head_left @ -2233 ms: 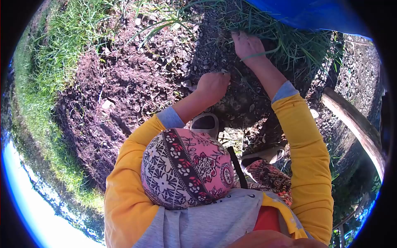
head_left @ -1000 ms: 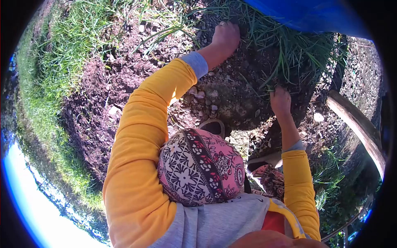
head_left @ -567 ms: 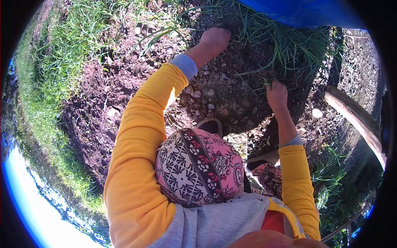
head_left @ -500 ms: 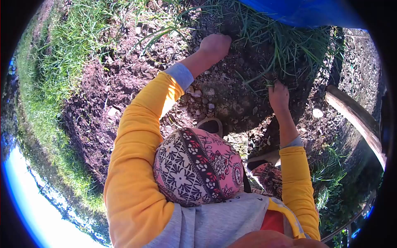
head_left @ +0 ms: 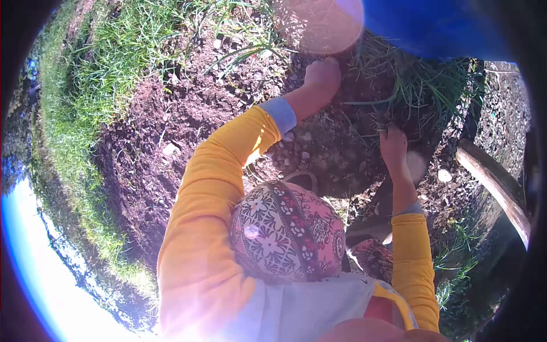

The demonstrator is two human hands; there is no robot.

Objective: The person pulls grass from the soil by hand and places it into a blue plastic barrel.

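My left hand (head_left: 323, 78) is closed in a fist over dark soil, at the left side of a clump of long green grass (head_left: 424, 85). Whatever it grips, if anything, is hidden behind the knuckles. Lower and to the right, my right hand (head_left: 394, 149) has its fingers bent closed on grass at the clump's near edge. Both hands are low, close to the bare soil (head_left: 330, 137), where small stones and bits of dry leaf lie.
A blue sheet-like thing (head_left: 439, 28) hangs over the top right. A wooden pole (head_left: 496, 185) slants along the right side. Patterned cloth (head_left: 290, 228) covers my knee. Clods of brown soil (head_left: 142, 165) and a grass strip (head_left: 74, 142) lie to the left.
The view has shifted, so hands and ground appear lower and further right. Both hands stay closed by the grass clump. Sun glare now washes over part of the picture.
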